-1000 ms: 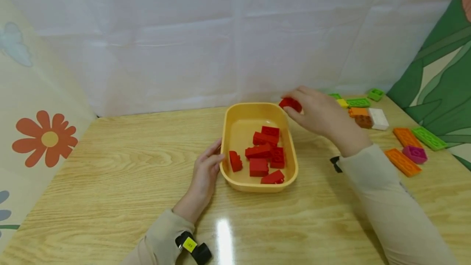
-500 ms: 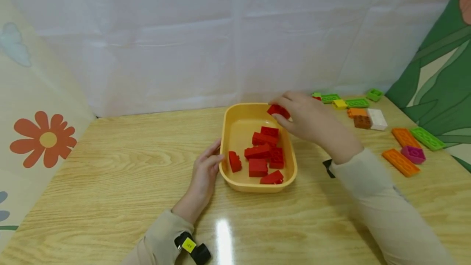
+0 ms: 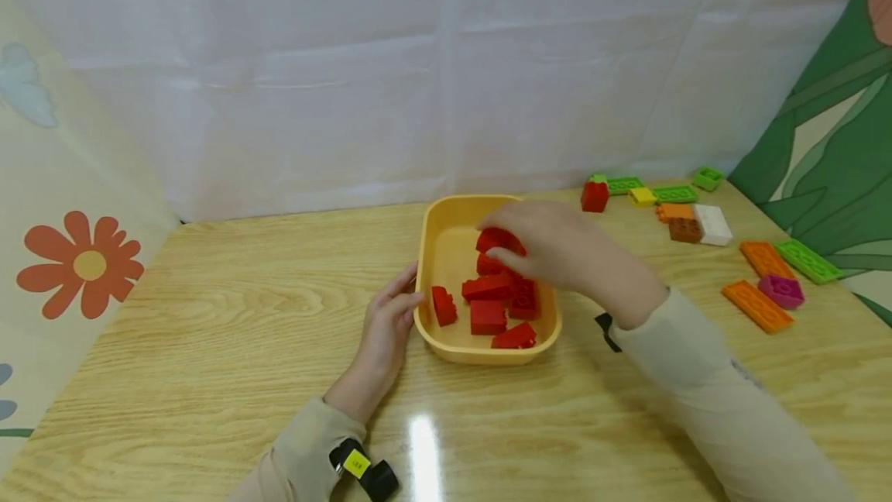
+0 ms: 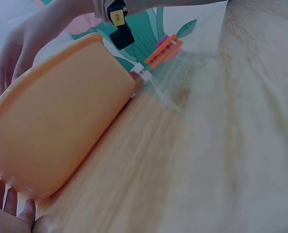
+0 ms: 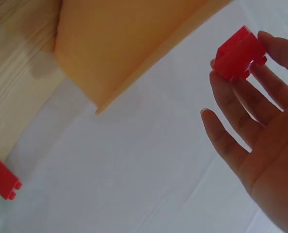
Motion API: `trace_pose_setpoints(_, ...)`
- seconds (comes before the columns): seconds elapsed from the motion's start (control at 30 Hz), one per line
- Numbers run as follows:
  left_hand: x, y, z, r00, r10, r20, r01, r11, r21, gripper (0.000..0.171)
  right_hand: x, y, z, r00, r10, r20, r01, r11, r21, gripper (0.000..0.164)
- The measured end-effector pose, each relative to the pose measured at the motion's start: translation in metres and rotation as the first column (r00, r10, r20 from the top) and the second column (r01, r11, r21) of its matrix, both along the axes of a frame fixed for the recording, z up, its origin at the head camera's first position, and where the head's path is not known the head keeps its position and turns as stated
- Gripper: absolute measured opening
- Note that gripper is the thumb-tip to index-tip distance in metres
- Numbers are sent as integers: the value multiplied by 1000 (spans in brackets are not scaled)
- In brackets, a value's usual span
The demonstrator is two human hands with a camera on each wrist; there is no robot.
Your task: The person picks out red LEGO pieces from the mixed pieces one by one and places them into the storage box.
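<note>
A yellow plastic bin stands on the wooden table with several red toy bricks in it. My right hand reaches over the far right side and pinches a red brick between thumb and fingertips. In the head view that brick is just above the others, partly covered by the fingers. At the bin's left side my left hand rests its fairly straight fingers against the outer wall. Those fingertips also touch the wall in the left wrist view, where the hand is low at the corner.
Against the back sheet stands a red brick with a green top. Green plates, a yellow brick, a white brick, a brown brick, orange plates and a magenta brick lie on the right.
My right hand has moved left and toward me, carrying the red brick from beside the far right rim to over the bin's pile. The left hand stays at the bin's side.
</note>
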State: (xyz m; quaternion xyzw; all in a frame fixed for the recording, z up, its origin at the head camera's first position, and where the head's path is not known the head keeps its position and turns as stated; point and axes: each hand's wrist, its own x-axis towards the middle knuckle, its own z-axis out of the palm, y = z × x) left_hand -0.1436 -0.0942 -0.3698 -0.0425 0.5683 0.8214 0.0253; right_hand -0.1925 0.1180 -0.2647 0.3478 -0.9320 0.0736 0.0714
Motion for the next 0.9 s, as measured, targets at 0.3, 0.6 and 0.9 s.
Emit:
trace_pose_setpoints(0.3, 0, -1, 0, 1000, -3, -3, 3, 1000, 1, 53, 14, -17, -3, 996, 28, 88, -33, 998, 58, 37)
trace_pose_setpoints(0.6, -1, 0, -1, 1000, 6, 0, -6, 1000, 5, 52, 25, -27, -8, 990, 122, 72, -125, 991, 42, 29)
trace_pose_setpoints(0.9, -1, 0, -1, 1000, 13, 5, -13, 1000, 18, 53, 33, -37, -14, 982, 76, 174, -98, 987, 127, 43)
